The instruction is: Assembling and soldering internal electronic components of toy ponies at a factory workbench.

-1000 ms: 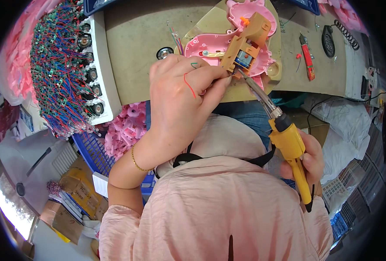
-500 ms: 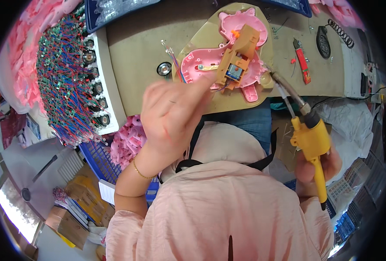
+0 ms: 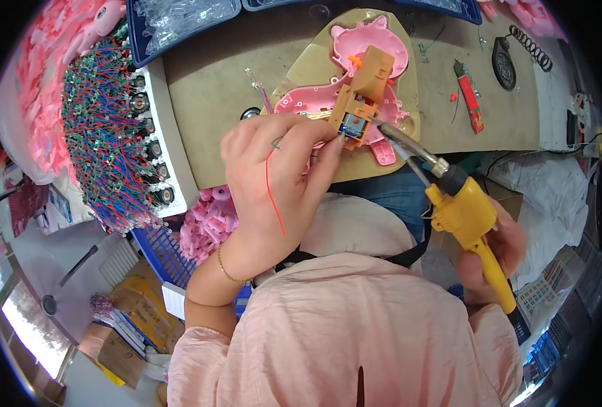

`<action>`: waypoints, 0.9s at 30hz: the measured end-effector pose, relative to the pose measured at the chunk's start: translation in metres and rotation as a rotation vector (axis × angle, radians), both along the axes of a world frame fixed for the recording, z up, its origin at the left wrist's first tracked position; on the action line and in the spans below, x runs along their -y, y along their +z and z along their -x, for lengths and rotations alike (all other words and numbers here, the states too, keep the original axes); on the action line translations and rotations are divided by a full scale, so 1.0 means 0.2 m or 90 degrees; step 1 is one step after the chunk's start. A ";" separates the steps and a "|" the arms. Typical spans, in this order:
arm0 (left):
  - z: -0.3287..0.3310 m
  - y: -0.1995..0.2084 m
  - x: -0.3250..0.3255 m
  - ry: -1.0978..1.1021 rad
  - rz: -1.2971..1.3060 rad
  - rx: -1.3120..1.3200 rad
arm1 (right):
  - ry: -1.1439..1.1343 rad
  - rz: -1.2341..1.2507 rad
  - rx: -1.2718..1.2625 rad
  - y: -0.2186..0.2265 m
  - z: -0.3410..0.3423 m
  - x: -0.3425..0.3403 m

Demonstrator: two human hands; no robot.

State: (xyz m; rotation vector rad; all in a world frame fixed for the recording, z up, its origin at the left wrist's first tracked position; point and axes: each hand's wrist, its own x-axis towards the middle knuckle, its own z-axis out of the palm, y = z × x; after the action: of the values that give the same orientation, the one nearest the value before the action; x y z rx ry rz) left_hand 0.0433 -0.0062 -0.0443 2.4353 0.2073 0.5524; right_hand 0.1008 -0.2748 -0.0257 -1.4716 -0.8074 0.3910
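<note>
My left hand (image 3: 274,169) is closed, its thumb and forefinger pinched at the near edge of an orange plastic housing (image 3: 372,73). Whatever lies between the fingertips is too small to make out. A thin red wire (image 3: 272,193), green at one end, lies across the back of this hand. The housing, with a blue and silver motor-like part (image 3: 353,125) in it, sits on an open pink toy shell (image 3: 382,41). My right hand (image 3: 494,251) grips a yellow soldering iron (image 3: 464,210) with a feed tube. Its tip meets or nearly meets the housing beside that part.
Under the shell is a tan board (image 3: 409,88) at the table's near edge. A red-handled cutter (image 3: 470,102) and a black coiled-cord piece (image 3: 504,66) lie at right. Wired circuit boards (image 3: 104,129) and a white foam tray (image 3: 179,136) stand left. Blue trays (image 3: 138,41) line the back.
The soldering iron has moved left and in to the housing. My left fingers now pinch at the housing's edge. The red wire now shows over my left hand; board and shell shifted slightly left.
</note>
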 end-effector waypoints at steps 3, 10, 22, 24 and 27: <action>0.00 0.01 -0.01 -0.014 0.002 -0.021 | -0.035 0.024 0.119 0.00 0.01 -0.06; -0.01 0.06 -0.02 -0.019 0.005 -0.069 | 0.063 0.056 0.121 0.05 -0.06 -0.10; -0.03 0.08 -0.03 -0.028 0.023 -0.062 | 0.106 0.060 0.074 0.05 -0.06 -0.10; -0.03 0.09 -0.03 -0.037 0.021 -0.065 | 0.138 0.133 -0.081 0.09 -0.08 -0.03; -0.04 0.11 -0.03 -0.041 0.015 -0.085 | 0.147 0.137 0.017 0.07 -0.09 -0.09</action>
State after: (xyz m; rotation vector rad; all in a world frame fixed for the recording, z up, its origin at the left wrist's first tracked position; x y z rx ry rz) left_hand 0.0512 -0.0001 -0.0230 2.4487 0.1897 0.3569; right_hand 0.1190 -0.2563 -0.0110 -1.5897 -0.9850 0.6490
